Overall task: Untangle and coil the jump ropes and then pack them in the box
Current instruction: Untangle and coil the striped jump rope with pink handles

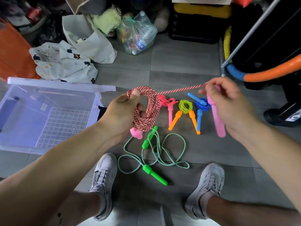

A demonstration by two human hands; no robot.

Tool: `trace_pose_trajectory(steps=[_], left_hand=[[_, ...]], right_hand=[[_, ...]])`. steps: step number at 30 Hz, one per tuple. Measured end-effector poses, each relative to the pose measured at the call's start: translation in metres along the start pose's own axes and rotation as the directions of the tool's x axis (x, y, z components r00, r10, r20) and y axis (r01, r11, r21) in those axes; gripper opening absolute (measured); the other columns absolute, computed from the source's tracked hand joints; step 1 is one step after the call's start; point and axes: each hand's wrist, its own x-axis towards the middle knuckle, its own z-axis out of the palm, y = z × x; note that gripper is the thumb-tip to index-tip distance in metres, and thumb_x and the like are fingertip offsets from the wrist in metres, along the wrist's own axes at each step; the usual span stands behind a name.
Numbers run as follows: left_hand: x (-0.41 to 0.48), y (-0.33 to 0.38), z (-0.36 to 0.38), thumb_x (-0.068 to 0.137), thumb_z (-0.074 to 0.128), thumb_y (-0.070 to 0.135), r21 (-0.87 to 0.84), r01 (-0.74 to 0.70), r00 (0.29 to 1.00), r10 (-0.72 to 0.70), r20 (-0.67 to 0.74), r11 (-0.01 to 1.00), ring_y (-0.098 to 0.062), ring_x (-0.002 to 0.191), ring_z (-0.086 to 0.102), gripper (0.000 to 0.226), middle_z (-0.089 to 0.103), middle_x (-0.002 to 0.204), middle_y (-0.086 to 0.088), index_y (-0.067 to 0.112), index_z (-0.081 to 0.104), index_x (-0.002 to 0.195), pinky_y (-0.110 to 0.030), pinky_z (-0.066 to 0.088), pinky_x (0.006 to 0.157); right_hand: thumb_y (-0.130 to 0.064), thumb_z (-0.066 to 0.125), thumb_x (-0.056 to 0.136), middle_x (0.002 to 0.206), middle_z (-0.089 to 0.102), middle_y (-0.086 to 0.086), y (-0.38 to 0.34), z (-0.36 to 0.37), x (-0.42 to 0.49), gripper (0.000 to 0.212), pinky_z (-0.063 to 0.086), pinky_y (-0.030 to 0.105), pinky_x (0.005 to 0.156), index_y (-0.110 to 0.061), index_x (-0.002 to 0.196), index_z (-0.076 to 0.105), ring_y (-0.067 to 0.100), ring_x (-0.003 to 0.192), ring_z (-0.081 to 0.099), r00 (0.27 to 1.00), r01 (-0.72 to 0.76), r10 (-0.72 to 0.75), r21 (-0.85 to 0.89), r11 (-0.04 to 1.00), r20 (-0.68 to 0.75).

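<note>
The left hand (123, 110) gripped the red rope (147, 111), thumb and fingers (141, 110) clenched through a bundle of loops, I supposed so the coil would not spring apart while the last length came in; it was held in the air just right of the box (53, 84). The right hand (228, 103), farther right of the box, pinched the free end in curled fingers, a pink handle (217, 121) hanging under the palm; the strand between the hands ran taut, likely to keep the next wrap neat. The rope was braided cord, red flecked with white, soft and matt; its handles were smooth moulded plastic, round with a flared collar.

Right of the box, beyond the hands, three small coils lay in a row on the floor (179, 62): a pink rope (166, 101), a yellow rope (185, 106) with orange handles, a blue rope (202, 104); thin glossy cord, wound tight, apparently set aside for packing. The green rope (156, 154) sprawled in loose loops right of the box, nearer the person's shoes, not yet coiled; speckled cord, bright plastic handles. The box was clear plastic with a gridded bottom, open on top; packing, I judged, had not begun.
</note>
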Motion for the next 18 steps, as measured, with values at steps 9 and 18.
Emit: trace_pose_trajectory(steps=[9, 18], left_hand=[[-0.017, -0.001, 0.016, 0.103, 0.044, 0.025, -0.310, 0.168, 0.948, -0.067, 0.311, 0.936, -0.010, 0.052, 0.037, 0.026, 0.039, 0.065, 0.000, 0.012, 0.043, 0.081, -0.017, 0.036, 0.047], [-0.019, -0.010, 0.013, 0.105, 0.043, 0.028, -0.075, 0.097, 0.944, -0.068, 0.323, 0.992, -0.015, 0.052, 0.044, 0.027, 0.045, 0.065, -0.003, 0.012, 0.048, 0.084, -0.023, 0.038, 0.051]], right_hand=[[-0.015, 0.056, 0.101, 0.079, 0.065, 0.004, -0.004, 0.016, 0.003, 0.015, 0.057, 0.027, 0.055, -0.018, 0.087, 0.059, 0.016, 0.061, 0.065, 0.935, -0.305, 0.351, 0.382, 0.872, -0.054], [-0.015, 0.059, 0.099, 0.082, 0.068, 0.007, -0.008, 0.024, -0.002, 0.009, 0.058, 0.028, 0.056, -0.013, 0.090, 0.062, 0.014, 0.057, 0.069, 0.915, -0.329, 0.404, 0.594, 0.734, 0.008]])
